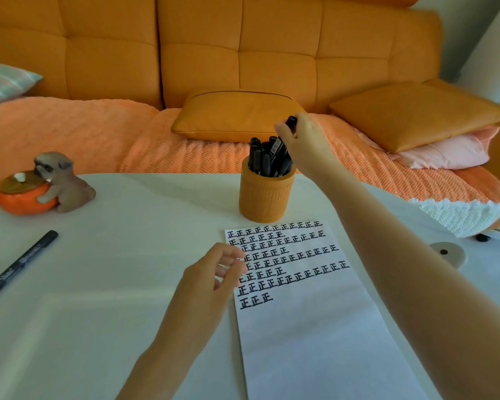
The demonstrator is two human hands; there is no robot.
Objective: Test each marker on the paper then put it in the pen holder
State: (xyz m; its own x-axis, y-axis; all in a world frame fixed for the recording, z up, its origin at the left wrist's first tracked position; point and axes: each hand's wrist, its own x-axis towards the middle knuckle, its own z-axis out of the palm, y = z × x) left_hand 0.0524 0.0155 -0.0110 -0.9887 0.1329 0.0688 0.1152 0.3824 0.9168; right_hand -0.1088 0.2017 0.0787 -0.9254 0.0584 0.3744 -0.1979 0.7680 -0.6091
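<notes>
**Table (98, 284) with marker (291, 121) poised over pen holder (266, 197)**

Paper (315, 342), lettered in rows, is laid just before the pen holder. Directly above the holder's mouth the marker is pinched near its upper end by the right hand (303, 145). Its long axis is steep, leaning right, with the lower end apparently among those already stowed. A short downward release is judged sufficient. The left hand (211, 278), fingers loosely curled and empty, is seen at the paper's left edge, nearer the spare marker (20, 261).

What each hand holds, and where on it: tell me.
The right hand grips a black marker near its upper end. The left hand holds nothing.
</notes>
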